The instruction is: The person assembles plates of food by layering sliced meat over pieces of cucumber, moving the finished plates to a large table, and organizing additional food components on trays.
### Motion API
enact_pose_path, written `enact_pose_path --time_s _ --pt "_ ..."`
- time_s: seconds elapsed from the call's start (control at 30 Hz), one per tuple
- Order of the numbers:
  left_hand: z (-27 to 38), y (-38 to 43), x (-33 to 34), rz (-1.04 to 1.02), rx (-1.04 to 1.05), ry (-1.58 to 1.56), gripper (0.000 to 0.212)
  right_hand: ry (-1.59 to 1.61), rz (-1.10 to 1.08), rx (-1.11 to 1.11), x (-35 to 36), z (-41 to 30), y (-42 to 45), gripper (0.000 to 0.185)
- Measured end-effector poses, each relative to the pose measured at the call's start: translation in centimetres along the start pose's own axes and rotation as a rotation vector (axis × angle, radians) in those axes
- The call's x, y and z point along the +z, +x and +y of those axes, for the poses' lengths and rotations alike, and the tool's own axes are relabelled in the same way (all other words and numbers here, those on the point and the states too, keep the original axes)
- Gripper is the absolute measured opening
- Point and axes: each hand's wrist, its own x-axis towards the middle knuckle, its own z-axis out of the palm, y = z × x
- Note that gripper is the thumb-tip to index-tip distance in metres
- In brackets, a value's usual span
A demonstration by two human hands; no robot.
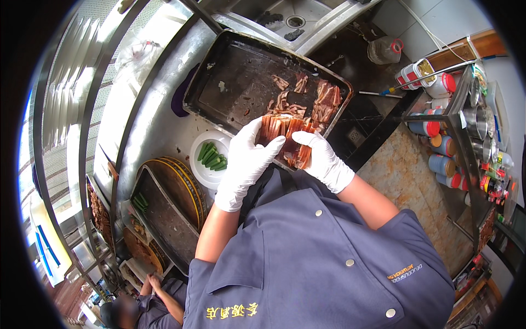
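Observation:
Both my hands wear thin white gloves and meet over the near right corner of a dark metal baking tray. Between them stands a bundle of thin reddish-brown meat slices, set on edge. My left hand grips the bundle's left side, its thumb pointing right across the front. On the right side my right hand holds the slices, thumb on top. Farther in the tray, more slices lie flat by the right wall. Small loose pieces lie beside them. The fingers under the bundle are hidden.
Left of my left hand is a white plate of cut okra. Behind it, a second metal tray leans over a round chopping board. A sink lies beyond the tray. Jars line a rack at right. Another person's hands show lower left.

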Motion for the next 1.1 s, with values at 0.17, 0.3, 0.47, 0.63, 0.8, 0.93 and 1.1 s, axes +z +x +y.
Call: enact_pose_path --time_s 0.17,0.3,0.47,0.63,0.8,0.93,1.1 --pt "-0.1 -0.2 0.1 0.052 -0.007 0.108 0.053 0.085 -0.052 0.005 0.1 0.4 0.0 0.045" --pt "-0.6 -0.3 0.1 0.035 -0.003 0.106 0.064 0.096 -0.005 0.031 -0.3 0.6 -0.1 0.045" --pt "-0.9 -0.6 0.6 0.053 0.077 0.174 0.074 0.089 -0.016 0.015 -1.0 0.8 0.0 0.043" --pt "-0.8 -0.6 1.1 0.104 0.149 0.271 0.074 0.051 -0.046 -0.014 -1.2 1.0 0.2 0.044" --pt "-0.7 -0.6 1.0 0.043 -0.004 0.173 0.076 0.072 -0.118 -0.042 -0.9 1.0 -0.1 0.045" --pt "-0.5 -0.7 0.9 0.03 0.018 0.192 0.082 0.049 -0.049 -0.026 -0.7 1.0 0.0 0.043" --pt "-0.2 -1.1 1.2 0.065 0.097 0.253 0.091 0.041 -0.04 -0.029 -0.5 1.1 0.3 0.026"
